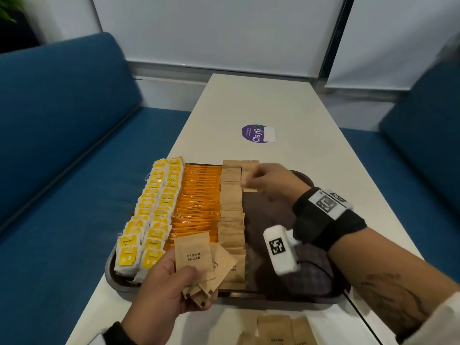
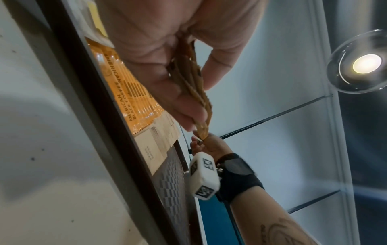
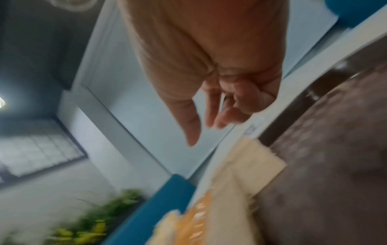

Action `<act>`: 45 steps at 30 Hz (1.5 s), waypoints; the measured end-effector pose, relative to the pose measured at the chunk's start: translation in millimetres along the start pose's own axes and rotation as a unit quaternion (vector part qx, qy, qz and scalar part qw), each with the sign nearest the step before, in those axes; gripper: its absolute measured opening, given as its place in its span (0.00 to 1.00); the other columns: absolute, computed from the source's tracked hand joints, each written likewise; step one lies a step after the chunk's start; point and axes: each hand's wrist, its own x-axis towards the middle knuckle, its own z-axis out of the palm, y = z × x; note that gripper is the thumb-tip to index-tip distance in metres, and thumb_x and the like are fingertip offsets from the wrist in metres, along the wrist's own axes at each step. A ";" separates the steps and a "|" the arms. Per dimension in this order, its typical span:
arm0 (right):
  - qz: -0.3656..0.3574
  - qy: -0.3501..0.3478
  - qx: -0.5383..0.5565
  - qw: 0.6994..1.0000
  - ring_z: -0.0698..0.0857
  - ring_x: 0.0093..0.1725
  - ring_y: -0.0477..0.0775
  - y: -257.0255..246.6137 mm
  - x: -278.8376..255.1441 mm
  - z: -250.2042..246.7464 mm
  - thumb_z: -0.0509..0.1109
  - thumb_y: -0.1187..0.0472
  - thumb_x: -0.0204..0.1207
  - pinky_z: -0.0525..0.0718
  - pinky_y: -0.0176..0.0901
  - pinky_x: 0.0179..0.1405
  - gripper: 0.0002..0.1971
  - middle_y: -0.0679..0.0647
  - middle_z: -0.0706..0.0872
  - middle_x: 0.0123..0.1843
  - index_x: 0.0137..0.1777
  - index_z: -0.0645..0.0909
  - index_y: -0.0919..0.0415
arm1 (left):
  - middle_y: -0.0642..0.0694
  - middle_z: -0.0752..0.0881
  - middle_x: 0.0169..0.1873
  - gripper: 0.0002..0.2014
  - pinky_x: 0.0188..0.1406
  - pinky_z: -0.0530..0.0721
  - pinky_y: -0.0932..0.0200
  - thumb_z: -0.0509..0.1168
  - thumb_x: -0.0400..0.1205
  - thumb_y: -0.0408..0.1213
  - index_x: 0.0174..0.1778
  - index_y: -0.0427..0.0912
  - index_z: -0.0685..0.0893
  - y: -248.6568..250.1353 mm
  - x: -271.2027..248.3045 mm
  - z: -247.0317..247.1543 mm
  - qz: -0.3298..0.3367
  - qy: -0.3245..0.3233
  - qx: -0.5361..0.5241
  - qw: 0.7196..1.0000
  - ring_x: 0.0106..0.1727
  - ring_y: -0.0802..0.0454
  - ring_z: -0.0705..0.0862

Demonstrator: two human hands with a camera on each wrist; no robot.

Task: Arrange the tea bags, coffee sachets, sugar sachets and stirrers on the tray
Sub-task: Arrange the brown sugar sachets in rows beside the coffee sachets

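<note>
Head view: my left hand (image 1: 159, 292), lower centre of the frame, grips a fan of brown sugar sachets (image 1: 196, 262) over the near rim of the tray (image 1: 112, 272). My right hand (image 1: 273, 181), centre right, touches a single sachet (image 1: 249, 189) at the far end of a second sugar column; whether it pinches it, I cannot tell. The tea bags (image 1: 149, 215) fill the left columns, the coffee sachets (image 1: 199, 205) the middle. The tray sits on the white worktop (image 1: 286, 108).

Left wrist view: thumb and fingers (image 2: 167, 92) clamp the sachet edges.

Right wrist view: blurred; my fingers (image 3: 211, 114) hang loosely curved.
</note>
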 end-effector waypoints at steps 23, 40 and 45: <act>0.158 0.091 0.095 0.979 0.76 0.20 0.47 37.3 52.0 -16.8 0.65 0.69 0.80 0.70 0.34 0.17 0.11 0.59 0.80 0.30 0.35 0.77 0.63 | 0.38 0.89 0.35 0.12 0.16 0.81 0.55 0.69 0.71 0.19 0.46 0.37 0.85 -5.5 16.0 3.4 -0.042 0.017 0.008 0.999 0.29 0.40 0.83; 0.216 0.059 0.020 0.974 0.81 0.35 0.53 41.1 78.6 -1.8 0.68 0.66 0.78 0.72 0.37 0.27 0.04 0.60 0.87 0.43 0.44 0.82 0.65 | 0.43 0.90 0.31 0.15 0.14 0.81 0.55 0.67 0.73 0.18 0.50 0.41 0.81 -5.8 14.9 -0.1 -0.007 0.015 -0.018 1.000 0.24 0.45 0.85; 0.089 0.011 0.038 0.995 0.82 0.34 0.49 14.3 16.6 -8.4 0.73 0.51 0.75 0.74 0.36 0.26 0.13 0.56 0.86 0.42 0.47 0.80 0.61 | 0.43 0.91 0.34 0.16 0.16 0.82 0.55 0.67 0.73 0.19 0.52 0.42 0.81 -5.2 8.2 3.1 0.012 0.010 -0.023 1.000 0.27 0.46 0.85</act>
